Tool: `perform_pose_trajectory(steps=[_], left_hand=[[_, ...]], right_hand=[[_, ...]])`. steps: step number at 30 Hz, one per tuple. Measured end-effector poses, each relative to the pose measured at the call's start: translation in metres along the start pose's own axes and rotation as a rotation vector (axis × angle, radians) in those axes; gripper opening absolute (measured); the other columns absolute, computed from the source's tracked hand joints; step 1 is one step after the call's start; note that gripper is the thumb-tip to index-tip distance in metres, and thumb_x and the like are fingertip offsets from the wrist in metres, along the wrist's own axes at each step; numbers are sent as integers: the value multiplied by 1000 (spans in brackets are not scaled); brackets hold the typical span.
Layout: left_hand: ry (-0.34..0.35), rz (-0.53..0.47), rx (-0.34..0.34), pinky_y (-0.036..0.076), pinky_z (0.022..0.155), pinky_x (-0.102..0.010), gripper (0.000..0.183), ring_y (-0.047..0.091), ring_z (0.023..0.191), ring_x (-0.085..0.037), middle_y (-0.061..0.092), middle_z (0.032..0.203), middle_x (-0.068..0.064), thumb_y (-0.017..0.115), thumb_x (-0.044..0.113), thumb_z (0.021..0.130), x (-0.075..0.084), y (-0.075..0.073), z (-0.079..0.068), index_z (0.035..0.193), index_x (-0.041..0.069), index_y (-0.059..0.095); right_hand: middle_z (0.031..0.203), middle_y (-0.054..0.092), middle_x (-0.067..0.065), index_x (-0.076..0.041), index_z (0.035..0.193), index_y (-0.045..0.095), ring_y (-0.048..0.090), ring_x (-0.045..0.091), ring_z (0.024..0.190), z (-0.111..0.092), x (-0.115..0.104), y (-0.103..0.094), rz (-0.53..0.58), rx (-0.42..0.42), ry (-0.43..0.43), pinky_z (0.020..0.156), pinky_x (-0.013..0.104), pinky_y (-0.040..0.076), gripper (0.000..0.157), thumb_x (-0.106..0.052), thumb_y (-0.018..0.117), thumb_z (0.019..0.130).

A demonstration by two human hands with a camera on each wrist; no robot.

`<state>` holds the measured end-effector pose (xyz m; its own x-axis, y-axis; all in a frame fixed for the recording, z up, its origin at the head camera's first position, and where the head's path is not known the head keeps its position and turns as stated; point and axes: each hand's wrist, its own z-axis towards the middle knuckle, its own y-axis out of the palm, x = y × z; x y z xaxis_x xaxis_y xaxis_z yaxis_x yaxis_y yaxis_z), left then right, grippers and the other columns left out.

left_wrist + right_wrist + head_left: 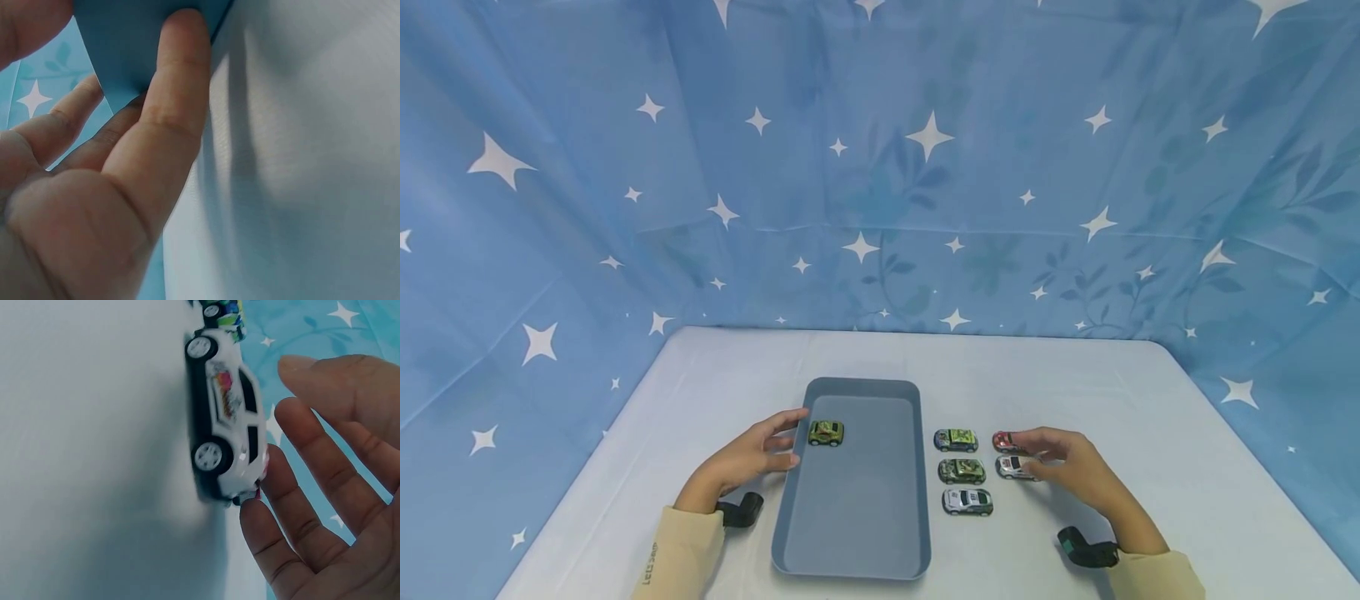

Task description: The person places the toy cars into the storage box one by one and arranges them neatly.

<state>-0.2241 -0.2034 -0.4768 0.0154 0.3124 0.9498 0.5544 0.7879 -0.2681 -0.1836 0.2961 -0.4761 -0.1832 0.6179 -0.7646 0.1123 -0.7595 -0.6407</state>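
Observation:
At the tray's left side my left hand has its fingers extended. The left wrist view shows its fingers touching the outer wall of the blue-grey tray. A green toy car sits inside the tray, near its left wall. My right hand hovers at the white toy car and partly covers the red toy car behind it. In the right wrist view, the fingers of the right hand are spread beside the white car, not closed round it.
Right of the tray stand a blue-and-yellow toy car, a camouflage-green toy car and a silver toy car in a column. They rest on a white table. A blue star-patterned curtain hangs behind.

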Motion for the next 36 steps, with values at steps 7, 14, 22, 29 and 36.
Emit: perform_pose_trajectory(steps=[7,14,22,29,36], left_hand=[[4,-2,-6,36,115,-76,80,27,151,-67,21,170,-40,72,9,105,-1,-1,0,168,-7,25],[13,5,-4,36,116,-75,79,26,151,-68,21,169,-41,72,8,105,-1,-1,0,167,-8,25],[2,0,-5,35,117,-75,80,27,151,-66,21,170,-39,72,10,105,-1,-1,2,168,-7,25],[4,-4,-11,34,117,-74,80,26,152,-66,20,171,-38,71,11,106,-2,-2,2,168,-6,24],[15,4,-9,33,118,-75,81,25,152,-66,21,171,-38,72,10,105,-2,-2,2,168,-8,25]], right_hand=[[126,77,19,4,125,76,72,25,111,-1,4,0,-14,-29,-11,88,34,60,37,-4,85,90],[131,74,22,-4,118,81,70,41,117,-2,4,3,-99,-9,17,88,37,60,34,-2,88,85],[130,73,24,-5,118,82,71,37,111,-2,4,6,-158,-6,63,89,45,59,37,0,89,82],[134,70,31,-4,114,82,69,48,119,0,5,5,-163,-11,68,94,56,59,36,1,91,80],[132,70,31,-5,111,82,69,48,119,0,6,4,-171,-13,63,95,58,59,34,1,92,79]])
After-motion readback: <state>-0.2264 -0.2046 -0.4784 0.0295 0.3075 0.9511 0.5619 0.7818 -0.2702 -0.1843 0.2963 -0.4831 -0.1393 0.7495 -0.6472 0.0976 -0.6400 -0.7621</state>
